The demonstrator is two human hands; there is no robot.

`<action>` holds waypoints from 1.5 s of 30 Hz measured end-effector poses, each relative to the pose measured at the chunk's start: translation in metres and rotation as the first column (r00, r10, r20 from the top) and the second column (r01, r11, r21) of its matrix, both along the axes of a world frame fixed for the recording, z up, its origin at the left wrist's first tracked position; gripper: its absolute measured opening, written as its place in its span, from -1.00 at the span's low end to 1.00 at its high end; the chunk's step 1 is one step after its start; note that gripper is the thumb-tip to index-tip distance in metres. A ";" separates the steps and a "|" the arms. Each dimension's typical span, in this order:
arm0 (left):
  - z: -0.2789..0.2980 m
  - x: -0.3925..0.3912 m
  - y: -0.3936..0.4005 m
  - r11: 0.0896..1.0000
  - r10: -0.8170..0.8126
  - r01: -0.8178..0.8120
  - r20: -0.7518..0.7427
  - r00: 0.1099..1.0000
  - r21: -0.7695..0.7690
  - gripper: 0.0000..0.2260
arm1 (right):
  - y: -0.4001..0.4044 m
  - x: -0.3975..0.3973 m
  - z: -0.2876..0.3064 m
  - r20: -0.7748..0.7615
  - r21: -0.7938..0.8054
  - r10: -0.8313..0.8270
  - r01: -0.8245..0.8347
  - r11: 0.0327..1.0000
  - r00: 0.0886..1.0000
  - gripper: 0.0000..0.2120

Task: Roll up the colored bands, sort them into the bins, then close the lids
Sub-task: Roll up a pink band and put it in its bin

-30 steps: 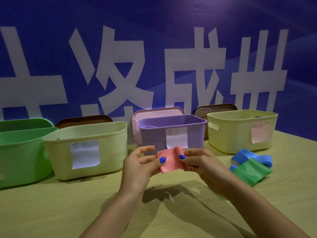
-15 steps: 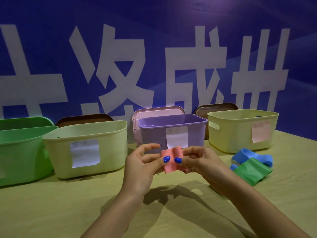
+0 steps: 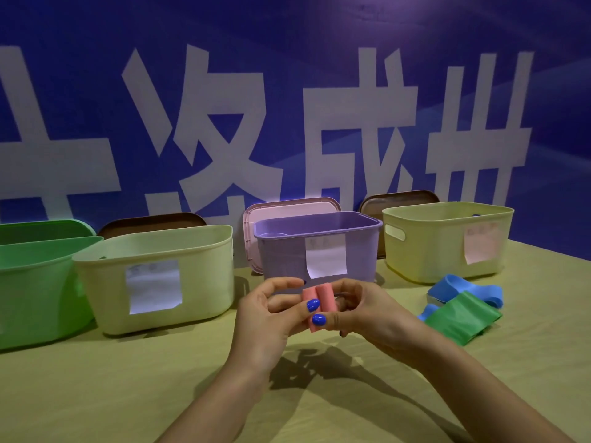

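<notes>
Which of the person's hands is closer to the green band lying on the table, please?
Right. The right hand pinches the pink band just left of the green band; the left hand sits farther left.

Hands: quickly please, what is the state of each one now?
Left hand: pinches the pink band.
Right hand: pinches the same pink band.

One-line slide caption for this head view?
Both hands, left and right, pinch a rolled pink band before the purple bin.
</notes>
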State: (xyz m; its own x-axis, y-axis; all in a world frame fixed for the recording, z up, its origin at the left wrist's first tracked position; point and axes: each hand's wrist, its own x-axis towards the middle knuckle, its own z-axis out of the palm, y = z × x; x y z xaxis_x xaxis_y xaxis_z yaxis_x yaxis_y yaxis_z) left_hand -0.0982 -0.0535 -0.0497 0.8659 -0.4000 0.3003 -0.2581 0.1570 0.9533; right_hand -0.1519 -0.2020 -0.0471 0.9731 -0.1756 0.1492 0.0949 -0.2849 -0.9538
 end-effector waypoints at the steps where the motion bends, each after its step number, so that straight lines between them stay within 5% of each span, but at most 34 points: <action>1: 0.000 0.000 0.000 1.000 -0.003 0.003 -0.010 1.000 0.005 -0.76 | 0.000 0.000 0.000 -0.005 -0.020 0.000 0.000 1.000 1.000 -0.51; 14: -0.008 -0.004 -0.006 0.979 -0.097 0.104 -0.049 0.994 0.174 -0.80 | 0.008 0.007 -0.015 -0.005 -0.263 0.126 -0.123 0.957 0.992 -0.68; 24: -0.009 -0.001 -0.003 0.996 -0.085 0.087 -0.089 0.992 0.018 -0.79 | 0.007 -0.002 -0.005 0.061 -0.028 0.100 -0.098 0.995 0.993 -0.82; 27: -0.009 0.002 -0.002 0.987 -0.160 0.159 -0.145 0.976 -0.023 -0.54 | 0.007 -0.001 -0.004 0.058 0.027 0.030 -0.031 0.999 0.998 -0.82; 31: -0.009 0.000 -0.003 0.976 -0.173 0.181 -0.075 0.982 0.121 -0.20 | 0.007 0.000 -0.003 0.112 -0.056 -0.082 0.089 0.994 0.990 -0.90; 36: -0.014 0.000 -0.009 0.976 -0.084 0.079 0.020 0.996 0.202 -0.29 | 0.010 0.005 -0.007 0.141 0.100 -0.124 0.110 0.989 0.982 -0.94; 45: -0.008 0.004 -0.009 0.995 -0.042 0.040 0.025 0.999 0.097 -0.25 | 0.021 0.008 -0.015 0.354 0.216 -0.150 0.075 0.973 0.923 -0.91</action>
